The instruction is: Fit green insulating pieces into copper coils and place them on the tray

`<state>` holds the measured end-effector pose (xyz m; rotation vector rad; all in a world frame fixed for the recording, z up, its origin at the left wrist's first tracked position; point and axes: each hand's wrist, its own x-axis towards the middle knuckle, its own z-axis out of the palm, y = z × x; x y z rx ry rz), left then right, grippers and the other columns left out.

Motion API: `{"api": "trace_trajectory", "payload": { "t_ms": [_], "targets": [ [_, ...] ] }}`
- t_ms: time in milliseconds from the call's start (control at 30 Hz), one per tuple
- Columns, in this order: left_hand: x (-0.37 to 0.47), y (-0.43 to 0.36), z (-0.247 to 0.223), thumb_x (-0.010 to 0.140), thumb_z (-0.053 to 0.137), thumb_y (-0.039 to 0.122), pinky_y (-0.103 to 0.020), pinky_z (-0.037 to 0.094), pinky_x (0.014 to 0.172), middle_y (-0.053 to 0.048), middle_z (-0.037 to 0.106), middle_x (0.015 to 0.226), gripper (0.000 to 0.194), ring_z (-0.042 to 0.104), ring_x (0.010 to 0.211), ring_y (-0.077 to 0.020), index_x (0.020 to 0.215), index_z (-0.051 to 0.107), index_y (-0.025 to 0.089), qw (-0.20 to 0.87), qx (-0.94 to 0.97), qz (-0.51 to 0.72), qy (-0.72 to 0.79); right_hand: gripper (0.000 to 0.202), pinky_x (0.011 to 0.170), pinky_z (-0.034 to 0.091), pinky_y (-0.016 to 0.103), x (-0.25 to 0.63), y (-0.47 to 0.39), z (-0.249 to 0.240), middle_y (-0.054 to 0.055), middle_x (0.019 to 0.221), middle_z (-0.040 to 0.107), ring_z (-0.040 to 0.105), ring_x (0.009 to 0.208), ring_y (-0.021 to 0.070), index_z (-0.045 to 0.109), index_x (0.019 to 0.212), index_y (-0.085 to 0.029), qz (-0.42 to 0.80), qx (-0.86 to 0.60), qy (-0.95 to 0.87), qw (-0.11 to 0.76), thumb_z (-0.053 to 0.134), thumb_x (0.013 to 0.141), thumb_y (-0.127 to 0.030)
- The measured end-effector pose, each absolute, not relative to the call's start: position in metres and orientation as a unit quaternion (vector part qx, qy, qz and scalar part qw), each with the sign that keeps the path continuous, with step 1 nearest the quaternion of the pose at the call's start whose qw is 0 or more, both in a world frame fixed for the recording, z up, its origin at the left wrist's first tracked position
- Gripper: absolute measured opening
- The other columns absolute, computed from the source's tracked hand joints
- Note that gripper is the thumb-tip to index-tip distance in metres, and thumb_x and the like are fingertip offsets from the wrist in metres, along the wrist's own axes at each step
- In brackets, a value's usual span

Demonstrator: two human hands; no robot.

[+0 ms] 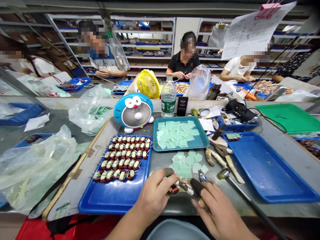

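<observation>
Near the table's front edge, my left hand [156,191] is closed on a small red-brown wound coil [174,189]. My right hand [212,200], with dark covers on its fingers, grips a tool whose metal tip [189,190] points toward the coil; its handle is mostly hidden by the fingers. Just beyond the hands lies a loose pile of pale green squares [183,165], with blue-handled cutters [202,176] beside it. More squares fill a teal tray [206,144]. Rows of coils with pale tops [121,163] stand in the blue tray [107,199] at the left.
A blue tray [272,170] at the right holds one coil in its corner. A hammer [225,174] and wooden-handled tools [232,165] lie before it. Behind stand a cartoon-faced fan [135,111], a bottle [168,100] and a phone [182,106]. People work across the table.
</observation>
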<state>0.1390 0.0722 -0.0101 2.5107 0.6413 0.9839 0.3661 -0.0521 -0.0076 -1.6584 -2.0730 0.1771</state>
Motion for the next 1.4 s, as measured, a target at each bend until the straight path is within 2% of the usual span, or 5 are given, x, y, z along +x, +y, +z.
{"api": "trace_trajectory", "payload": {
  "t_ms": [233,367,633,1167,1400],
  "targets": [
    [0.138,0.065,0.004,0.090,0.058,0.007,-0.034,0.055,0.095,-0.009,0.069,0.122,0.052,0.068,0.109,-0.0219,0.138,0.053,0.025,0.394,0.828,0.289,0.275,0.008,0.071,0.047,0.035,0.370,-0.055,-0.023,0.011,0.111,0.058,0.051,0.086,0.0221,0.055,0.100,-0.018,-0.014,-0.594,-0.759,0.266,0.050,0.096,-0.014],
    [0.136,0.061,0.016,0.084,0.079,0.029,-0.033,0.054,0.100,-0.006,0.063,0.138,0.071,0.066,0.118,-0.0226,0.146,0.045,0.031,0.542,0.764,0.201,0.286,0.008,0.072,0.046,0.036,0.372,-0.057,-0.027,0.013,0.114,0.057,0.049,0.088,0.0229,0.055,0.102,-0.017,-0.021,-0.593,-0.764,0.253,0.051,0.096,-0.014],
    [0.143,0.064,0.013,0.088,0.075,0.022,-0.026,0.055,0.089,-0.008,0.069,0.116,0.050,0.069,0.103,-0.0175,0.134,0.054,0.025,0.343,0.838,0.348,0.243,0.029,0.082,0.051,0.040,0.376,-0.056,-0.025,0.014,0.125,0.056,0.055,0.099,0.0255,0.054,0.127,-0.018,0.011,-0.608,-0.749,0.262,0.054,0.097,-0.019],
    [0.134,0.071,0.002,0.082,0.066,-0.001,-0.036,0.055,0.080,-0.014,0.064,0.111,0.056,0.060,0.096,-0.0245,0.135,0.055,0.016,0.161,0.887,0.370,0.226,0.036,0.089,0.057,0.024,0.354,-0.076,-0.016,0.009,0.124,0.068,0.069,0.111,0.0227,0.059,0.128,-0.022,0.288,-0.637,-0.659,0.278,0.060,0.096,-0.040],
    [0.135,0.070,0.003,0.086,0.064,0.003,-0.033,0.052,0.070,-0.010,0.063,0.097,0.050,0.058,0.084,-0.0221,0.133,0.056,0.018,0.120,0.899,0.352,0.232,0.031,0.078,0.057,0.021,0.350,-0.074,-0.010,0.008,0.116,0.071,0.072,0.095,0.0190,0.060,0.122,-0.022,0.271,-0.658,-0.650,0.266,0.055,0.098,-0.041]
  ]
}}
